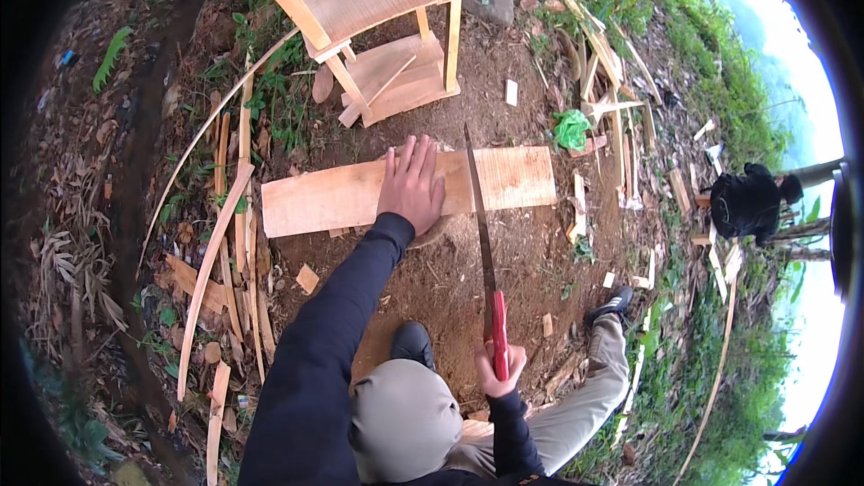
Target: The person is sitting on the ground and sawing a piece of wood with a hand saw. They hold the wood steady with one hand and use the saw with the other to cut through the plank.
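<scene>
Khaki-covered knee (405,414) sits left of the right hand (500,367), which grips a red-handled saw (487,252); farther forward, the left hand (412,187) lies flat, fingers slightly spread, on a plank (324,198) crossed by the blade.

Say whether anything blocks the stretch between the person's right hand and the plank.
Nothing visible does. The right hand grips the red-handled saw, whose blade reaches up from it across the plank. The left hand lies on the plank, left of the blade.
</scene>
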Tool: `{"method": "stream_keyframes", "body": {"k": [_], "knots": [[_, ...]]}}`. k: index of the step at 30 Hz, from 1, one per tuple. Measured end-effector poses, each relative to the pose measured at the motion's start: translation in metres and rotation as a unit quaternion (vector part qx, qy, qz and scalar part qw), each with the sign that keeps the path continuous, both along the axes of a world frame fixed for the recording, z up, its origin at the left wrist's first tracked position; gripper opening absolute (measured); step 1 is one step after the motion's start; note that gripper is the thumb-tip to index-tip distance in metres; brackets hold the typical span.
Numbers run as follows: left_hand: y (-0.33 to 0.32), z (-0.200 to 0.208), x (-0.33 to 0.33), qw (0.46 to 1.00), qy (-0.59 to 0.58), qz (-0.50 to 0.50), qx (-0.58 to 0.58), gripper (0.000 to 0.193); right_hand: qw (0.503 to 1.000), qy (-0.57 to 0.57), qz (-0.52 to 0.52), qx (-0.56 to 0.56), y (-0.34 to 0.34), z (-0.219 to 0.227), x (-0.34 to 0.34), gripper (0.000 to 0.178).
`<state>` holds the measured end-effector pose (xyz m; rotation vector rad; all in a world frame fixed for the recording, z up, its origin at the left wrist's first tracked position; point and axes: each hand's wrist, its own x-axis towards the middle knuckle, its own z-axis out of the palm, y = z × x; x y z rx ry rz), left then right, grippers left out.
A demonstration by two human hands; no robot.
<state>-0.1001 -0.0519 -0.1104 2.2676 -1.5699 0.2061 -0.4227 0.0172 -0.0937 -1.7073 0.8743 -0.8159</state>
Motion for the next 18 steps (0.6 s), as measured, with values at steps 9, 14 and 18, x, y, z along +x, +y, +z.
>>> {"method": "stream_keyframes", "body": {"k": [9, 14, 18], "knots": [[0.003, 0.000, -0.001, 1.000, 0.005, -0.004, -0.010, 0.060, 0.998, -0.030, -0.010, 0.061, -0.004, 0.005, 0.020, 0.031], [-0.001, 0.000, -0.011, 1.000, 0.022, -0.015, -0.012, 0.061, 0.997, -0.056, -0.057, 0.008, -0.056, 0.000, 0.080, 0.028], [0.004, -0.001, -0.003, 1.000, 0.008, -0.002, -0.008, 0.061, 0.995, -0.053, -0.020, 0.079, -0.033, 0.011, 0.057, 0.032]]}}
